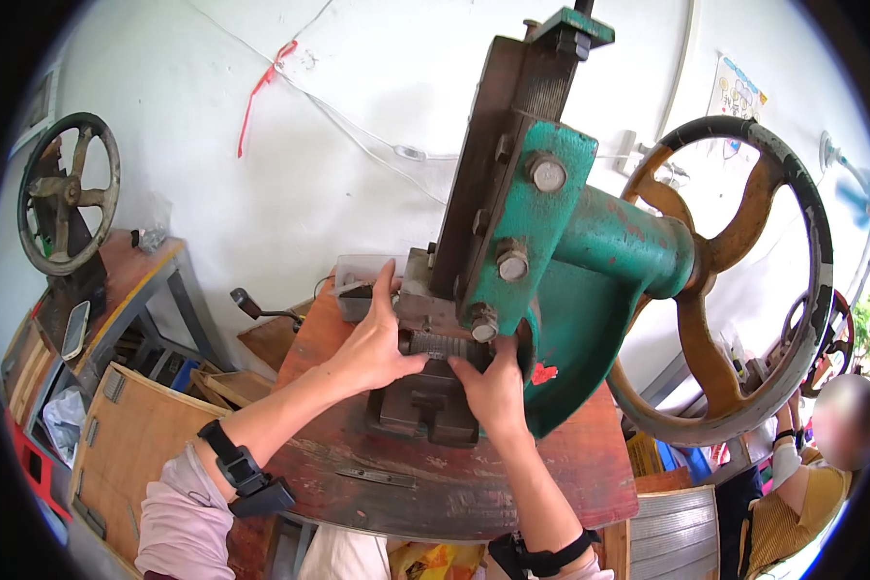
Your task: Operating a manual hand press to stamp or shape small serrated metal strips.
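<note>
A green hand press [590,290] stands on a reddish wooden table, with a dark metal ram above its base. Between the base and the upper block lies a short ridged metal piece [442,346]. My left hand [369,340] grips its left end, the thumb along the front and the index finger stretched upward beside the block. At the right end my right hand [495,389] holds the same piece, its thumb tip on the front edge. The fingers behind the piece are partly hidden. Below it sits the slotted dark metal base [425,414].
A large spoked handwheel [701,290] is joined to the press at right. Behind my left hand stands a clear plastic box [358,307]. Another handwheel [71,193] and a phone [76,330] are at far left. A person [793,503] is at lower right.
</note>
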Demonstrator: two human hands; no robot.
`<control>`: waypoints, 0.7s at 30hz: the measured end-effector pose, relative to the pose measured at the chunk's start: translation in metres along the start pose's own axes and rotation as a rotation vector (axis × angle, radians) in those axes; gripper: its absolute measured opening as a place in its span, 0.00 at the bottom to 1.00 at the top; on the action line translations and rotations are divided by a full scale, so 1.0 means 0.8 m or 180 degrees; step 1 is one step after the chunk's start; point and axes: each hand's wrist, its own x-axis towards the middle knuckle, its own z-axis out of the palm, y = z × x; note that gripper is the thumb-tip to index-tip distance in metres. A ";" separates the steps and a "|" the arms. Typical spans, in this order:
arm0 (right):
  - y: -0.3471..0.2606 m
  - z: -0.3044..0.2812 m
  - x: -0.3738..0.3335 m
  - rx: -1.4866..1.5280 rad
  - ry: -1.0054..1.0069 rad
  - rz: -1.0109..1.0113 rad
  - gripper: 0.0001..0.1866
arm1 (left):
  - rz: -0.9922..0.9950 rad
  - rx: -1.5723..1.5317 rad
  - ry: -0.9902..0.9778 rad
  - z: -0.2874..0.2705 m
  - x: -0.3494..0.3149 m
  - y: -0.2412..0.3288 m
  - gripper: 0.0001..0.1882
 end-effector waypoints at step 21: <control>0.025 0.009 0.011 0.0068 0.0132 -0.0434 0.39 | 0.0876 0.1248 -0.0853 -0.019 -0.189 0.015 0.11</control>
